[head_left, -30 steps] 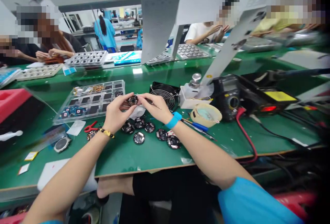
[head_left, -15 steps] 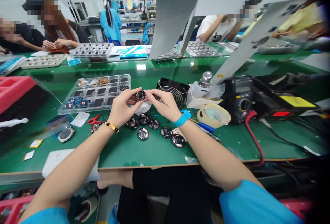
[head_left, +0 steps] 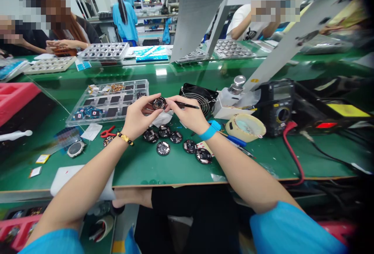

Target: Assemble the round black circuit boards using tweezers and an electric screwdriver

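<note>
Two bare hands are working left of the fan (head_left: 203, 104). Just left of the fan, the left hand (head_left: 137, 115) is holding a round module (head_left: 159, 103) above the table (head_left: 175, 173), its grip clamped on the rim between thumb and fingers. Nearer the fan, partly in front of it, the right hand (head_left: 191, 114) is pinching a dark, slender tool (head_left: 188, 105), its grip together around the shaft; the tip is hiding behind the fingers, so contact with the module cannot be told. Good handling is probably calling for a steady rim hold, an uncovered module face, and light pressure with both hands bracing each other.

In front of the fan and to its left, several loose modules (head_left: 163, 148) are lying below the hands, where a low wrist could be knocking them. Right of the fan, a white box (head_left: 229, 112) and a bowl (head_left: 245, 126) are crowding that side. The widest room is seemingly lying farther in front of the fan, between the loose modules and the table's front edge (head_left: 187, 185).
</note>
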Action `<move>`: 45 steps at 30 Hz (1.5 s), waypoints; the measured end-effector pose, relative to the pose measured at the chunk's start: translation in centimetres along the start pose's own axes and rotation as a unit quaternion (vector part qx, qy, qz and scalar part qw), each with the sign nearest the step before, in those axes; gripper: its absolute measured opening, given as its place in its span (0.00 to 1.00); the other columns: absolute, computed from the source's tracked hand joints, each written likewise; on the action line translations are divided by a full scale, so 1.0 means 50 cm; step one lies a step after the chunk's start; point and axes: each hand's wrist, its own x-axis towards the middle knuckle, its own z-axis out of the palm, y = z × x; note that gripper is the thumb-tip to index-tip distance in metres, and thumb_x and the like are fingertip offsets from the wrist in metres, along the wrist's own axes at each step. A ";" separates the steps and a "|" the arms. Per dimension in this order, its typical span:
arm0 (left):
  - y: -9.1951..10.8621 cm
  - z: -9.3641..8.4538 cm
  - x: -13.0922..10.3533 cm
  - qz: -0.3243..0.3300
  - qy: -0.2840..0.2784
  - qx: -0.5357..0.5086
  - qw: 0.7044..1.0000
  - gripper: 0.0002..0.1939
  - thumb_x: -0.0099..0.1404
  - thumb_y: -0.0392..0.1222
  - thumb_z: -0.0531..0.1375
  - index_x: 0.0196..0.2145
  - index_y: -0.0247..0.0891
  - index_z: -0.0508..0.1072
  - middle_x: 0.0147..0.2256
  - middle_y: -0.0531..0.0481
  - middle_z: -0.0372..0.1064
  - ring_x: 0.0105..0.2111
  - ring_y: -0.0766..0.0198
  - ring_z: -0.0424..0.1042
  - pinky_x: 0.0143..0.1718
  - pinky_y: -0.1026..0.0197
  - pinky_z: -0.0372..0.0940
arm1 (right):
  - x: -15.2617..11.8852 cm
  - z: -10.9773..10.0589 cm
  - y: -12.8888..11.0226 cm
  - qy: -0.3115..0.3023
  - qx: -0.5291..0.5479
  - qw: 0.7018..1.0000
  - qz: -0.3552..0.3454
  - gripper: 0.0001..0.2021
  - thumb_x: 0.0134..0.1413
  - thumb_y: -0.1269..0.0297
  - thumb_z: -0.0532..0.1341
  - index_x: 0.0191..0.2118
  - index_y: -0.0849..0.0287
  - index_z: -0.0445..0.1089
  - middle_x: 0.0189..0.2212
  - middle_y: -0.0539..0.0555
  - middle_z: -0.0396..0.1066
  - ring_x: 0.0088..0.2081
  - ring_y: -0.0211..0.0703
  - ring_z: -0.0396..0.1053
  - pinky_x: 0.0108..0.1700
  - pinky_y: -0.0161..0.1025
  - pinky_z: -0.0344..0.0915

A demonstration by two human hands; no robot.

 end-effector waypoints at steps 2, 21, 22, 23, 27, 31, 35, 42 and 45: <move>-0.002 -0.001 0.004 -0.035 -0.004 -0.040 0.999 0.25 0.62 0.44 0.72 0.56 0.42 0.79 0.46 0.44 0.80 0.35 0.64 0.78 0.37 0.61 0.80 | 0.000 -0.001 -0.002 0.001 0.000 1.000 0.002 0.13 0.70 0.55 0.60 0.40 0.54 0.80 0.32 0.50 0.82 0.37 0.45 0.78 0.45 0.42 0.72; 0.001 -0.003 0.013 -0.116 -0.026 -0.126 0.985 0.29 0.56 0.43 0.75 0.55 0.39 0.80 0.40 0.46 0.82 0.32 0.64 0.78 0.34 0.62 0.76 | -0.005 0.002 -0.003 0.006 -0.006 1.000 -0.012 0.13 0.70 0.57 0.60 0.38 0.54 0.79 0.33 0.49 0.81 0.39 0.44 0.78 0.47 0.41 0.72; 0.001 -0.003 0.012 -0.116 -0.024 -0.121 0.986 0.28 0.55 0.43 0.75 0.55 0.39 0.80 0.39 0.46 0.82 0.32 0.64 0.78 0.34 0.62 0.76 | -0.006 0.003 -0.002 0.008 -0.005 1.000 -0.013 0.12 0.70 0.58 0.60 0.37 0.54 0.79 0.33 0.49 0.81 0.39 0.44 0.78 0.47 0.40 0.71; 0.001 -0.002 0.012 -0.117 -0.021 -0.117 0.986 0.28 0.55 0.43 0.75 0.54 0.39 0.80 0.39 0.47 0.81 0.32 0.63 0.78 0.34 0.62 0.75 | -0.006 0.004 -0.002 0.010 -0.005 1.000 -0.012 0.12 0.70 0.59 0.60 0.37 0.54 0.79 0.33 0.49 0.81 0.38 0.43 0.78 0.46 0.40 0.71; 0.001 0.004 0.009 -0.134 -0.009 -0.119 0.984 0.29 0.54 0.44 0.76 0.53 0.38 0.80 0.36 0.48 0.81 0.30 0.64 0.77 0.34 0.60 0.75 | -0.007 0.008 -0.001 0.021 -0.018 1.000 -0.010 0.12 0.69 0.61 0.61 0.34 0.55 0.79 0.30 0.48 0.81 0.35 0.41 0.77 0.44 0.38 0.71; 0.001 0.011 0.005 -0.148 -0.003 -0.134 0.980 0.30 0.53 0.44 0.77 0.53 0.36 0.80 0.38 0.46 0.82 0.31 0.63 0.79 0.37 0.59 0.77 | -0.009 0.012 0.004 0.035 -0.034 0.999 -0.016 0.11 0.67 0.63 0.61 0.35 0.56 0.79 0.29 0.48 0.80 0.33 0.41 0.77 0.42 0.38 0.70; 0.003 0.017 -0.002 -0.123 -0.004 -0.114 0.986 0.30 0.55 0.44 0.76 0.55 0.37 0.79 0.42 0.44 0.82 0.37 0.60 0.81 0.40 0.59 0.79 | -0.013 0.019 0.008 0.058 -0.067 0.996 -0.021 0.09 0.65 0.63 0.62 0.38 0.56 0.80 0.31 0.49 0.81 0.34 0.42 0.77 0.41 0.39 0.70; 0.006 0.024 -0.011 -0.078 -0.002 -0.076 0.994 0.27 0.58 0.43 0.74 0.55 0.38 0.78 0.44 0.44 0.82 0.37 0.60 0.82 0.39 0.60 0.80 | -0.009 0.029 0.010 0.067 0.014 0.997 0.047 0.09 0.63 0.61 0.62 0.34 0.56 0.78 0.26 0.49 0.78 0.31 0.43 0.77 0.39 0.41 0.74; 0.004 0.023 -0.011 -0.065 0.001 -0.056 0.996 0.26 0.59 0.44 0.74 0.55 0.39 0.78 0.45 0.44 0.81 0.38 0.60 0.81 0.39 0.59 0.80 | -0.003 0.024 0.013 0.051 0.035 0.996 0.066 0.11 0.63 0.59 0.62 0.32 0.56 0.77 0.26 0.50 0.79 0.32 0.44 0.77 0.40 0.42 0.74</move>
